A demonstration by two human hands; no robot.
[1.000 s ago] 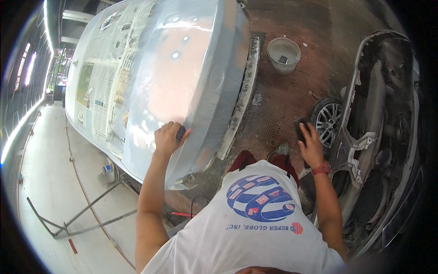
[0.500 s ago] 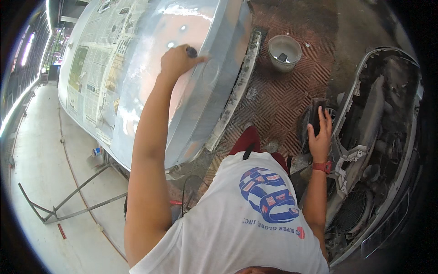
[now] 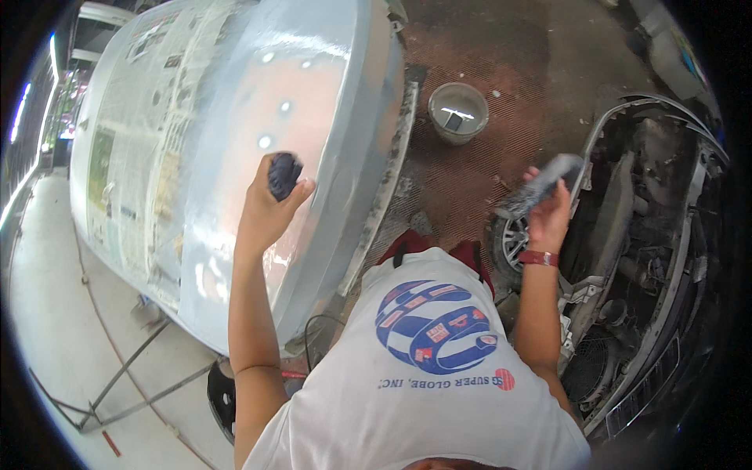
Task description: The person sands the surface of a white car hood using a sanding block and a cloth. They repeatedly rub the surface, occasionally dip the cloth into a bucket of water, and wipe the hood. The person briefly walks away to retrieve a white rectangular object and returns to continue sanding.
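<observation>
My left hand [image 3: 265, 207] is closed around a dark, bunched cloth or sponge [image 3: 284, 175]; its exact kind is unclear. It is over a wet, glossy car body panel [image 3: 321, 86] in grey primer with a pinkish-tan patch [image 3: 290, 86]; whether it touches the surface is hard to tell. Out to the right, my right hand [image 3: 551, 219] grips a dark, flat, oblong block [image 3: 540, 186], slightly smeared by motion. The block is tilted, its upper end toward the open engine bay, and is held clear of the panel.
Newspaper sheets [image 3: 149, 141] mask the panel's left part. A pale bucket [image 3: 460, 138] with water and a small dark piece stands on the reddish, textured floor. To the right are a car's exposed engine bay [image 3: 627, 227] and a wheel [image 3: 513, 239]. A metal stand [image 3: 129, 364] is lower left.
My left hand has turned, bringing more of the dark cloth or sponge into sight. My right hand has swung the block from nearly upright to a slant. The whole view has shifted somewhat.
</observation>
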